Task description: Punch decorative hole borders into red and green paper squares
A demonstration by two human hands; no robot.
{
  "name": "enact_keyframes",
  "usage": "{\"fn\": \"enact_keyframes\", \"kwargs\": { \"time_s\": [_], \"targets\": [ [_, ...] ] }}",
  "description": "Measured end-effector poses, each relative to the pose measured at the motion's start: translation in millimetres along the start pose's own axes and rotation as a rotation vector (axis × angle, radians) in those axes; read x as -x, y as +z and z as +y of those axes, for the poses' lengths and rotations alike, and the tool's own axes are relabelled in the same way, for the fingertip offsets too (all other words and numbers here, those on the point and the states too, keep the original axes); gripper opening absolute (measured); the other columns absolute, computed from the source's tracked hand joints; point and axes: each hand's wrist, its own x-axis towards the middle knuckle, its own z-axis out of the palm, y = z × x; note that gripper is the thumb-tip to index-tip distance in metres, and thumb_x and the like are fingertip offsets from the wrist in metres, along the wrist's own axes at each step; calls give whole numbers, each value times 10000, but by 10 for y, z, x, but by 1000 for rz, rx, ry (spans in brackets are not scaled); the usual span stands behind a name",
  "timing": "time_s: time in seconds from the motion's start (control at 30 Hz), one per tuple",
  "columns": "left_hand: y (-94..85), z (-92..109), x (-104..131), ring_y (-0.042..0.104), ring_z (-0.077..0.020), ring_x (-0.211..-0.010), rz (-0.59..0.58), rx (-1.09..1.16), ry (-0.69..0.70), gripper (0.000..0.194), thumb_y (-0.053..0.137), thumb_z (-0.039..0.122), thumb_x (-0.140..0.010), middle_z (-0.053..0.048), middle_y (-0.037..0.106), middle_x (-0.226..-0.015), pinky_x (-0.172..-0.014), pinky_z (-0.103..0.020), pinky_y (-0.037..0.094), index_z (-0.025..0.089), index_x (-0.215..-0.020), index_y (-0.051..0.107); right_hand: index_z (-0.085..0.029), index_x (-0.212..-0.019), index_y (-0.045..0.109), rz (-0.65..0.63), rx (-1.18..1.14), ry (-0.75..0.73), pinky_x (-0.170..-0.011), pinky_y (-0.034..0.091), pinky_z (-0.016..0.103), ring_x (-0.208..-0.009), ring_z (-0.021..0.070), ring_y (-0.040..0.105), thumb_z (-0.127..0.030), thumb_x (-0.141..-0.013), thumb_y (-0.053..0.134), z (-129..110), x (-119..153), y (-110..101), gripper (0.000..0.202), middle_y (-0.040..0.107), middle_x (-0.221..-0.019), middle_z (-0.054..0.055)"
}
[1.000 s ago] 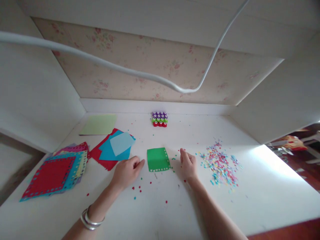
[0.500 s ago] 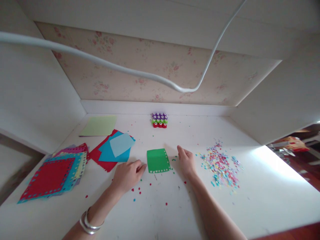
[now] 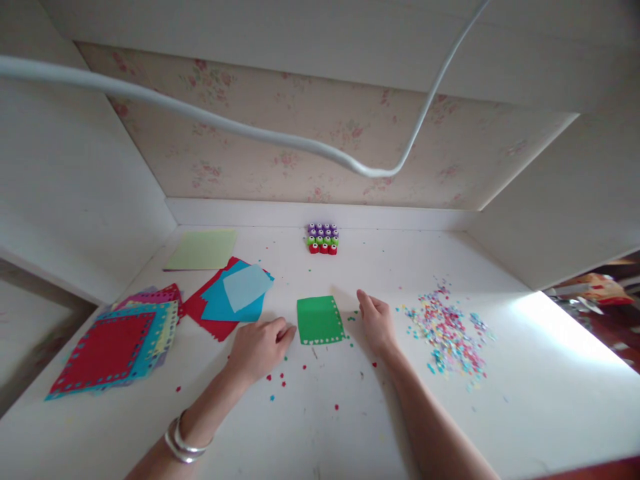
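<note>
A green paper square (image 3: 321,320) lies flat on the white desk, with small shapes punched along its right and lower edges. My left hand (image 3: 264,343) rests in a loose fist just left of the square. On the other side, my right hand (image 3: 374,320) lies on the desk with its fingers curled in and the thumb on top, apart from the paper. Nothing shows in either hand. A few green paper bits (image 3: 352,319) are scattered between the square and my right hand.
Several small craft punches (image 3: 323,239) stand in rows at the back. A confetti pile (image 3: 450,333) spreads at right. Punched sheets (image 3: 105,350), red and blue papers (image 3: 233,300) and a pale green stack (image 3: 201,249) lie at left. A white cable (image 3: 280,138) hangs across the front.
</note>
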Motion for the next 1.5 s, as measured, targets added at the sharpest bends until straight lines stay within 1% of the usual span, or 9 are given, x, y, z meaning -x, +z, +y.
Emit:
{"fn": "enact_keyframes", "kwargs": {
  "time_s": [0.43,0.67,0.83,0.97,1.07,1.27,1.5],
  "targets": [
    [4,3,-3,627,-165,-568,15,7,8,448,395,464,-969,-2,692,-622,-524,-302,175,212,-643,571,-247,-548,295,-23,29,-5,-431,185,268,-470,116,219,-593,-872,489,-20,3,-7,512,248,-499,-62],
    [-1,7,-8,624,-156,-567,5,-8,1,436,416,466,-963,1,689,-621,-520,-305,167,210,-655,588,-235,-542,333,-30,71,-20,-445,193,261,-473,113,237,-599,-879,481,14,-23,-3,518,269,-501,-60],
    [1,10,0,606,-148,-548,10,-6,-1,432,422,457,-963,4,686,-612,-519,-298,170,210,-650,587,-240,-555,299,-52,75,-24,-444,183,258,-479,112,221,-599,-885,465,0,-15,-11,516,242,-508,-62],
    [8,7,-1,620,-150,-564,17,-5,7,428,424,456,-963,6,690,-621,-523,-297,170,210,-651,582,-243,-563,286,-63,79,-29,-443,180,256,-489,116,221,-595,-872,475,-43,2,-12,505,220,-508,-62],
    [2,8,-2,625,-148,-566,19,-11,8,424,426,447,-964,4,690,-620,-525,-297,168,207,-650,580,-245,-542,294,-43,51,-27,-442,189,255,-482,116,226,-590,-849,496,-105,26,-8,505,233,-487,-59],
    [-16,9,5,627,-146,-563,16,-6,6,420,431,438,-965,6,689,-614,-526,-298,161,207,-647,579,-241,-484,335,-23,48,-32,-456,239,248,-459,113,250,-610,-805,526,-230,74,-6,525,242,-447,-61],
    [-7,10,-5,633,-148,-566,25,-6,10,411,445,439,-962,14,692,-617,-523,-292,158,207,-645,567,-231,-484,365,-38,74,-31,-452,262,241,-461,109,263,-548,-808,518,-274,92,-6,478,246,-454,-61]
  ]
}}
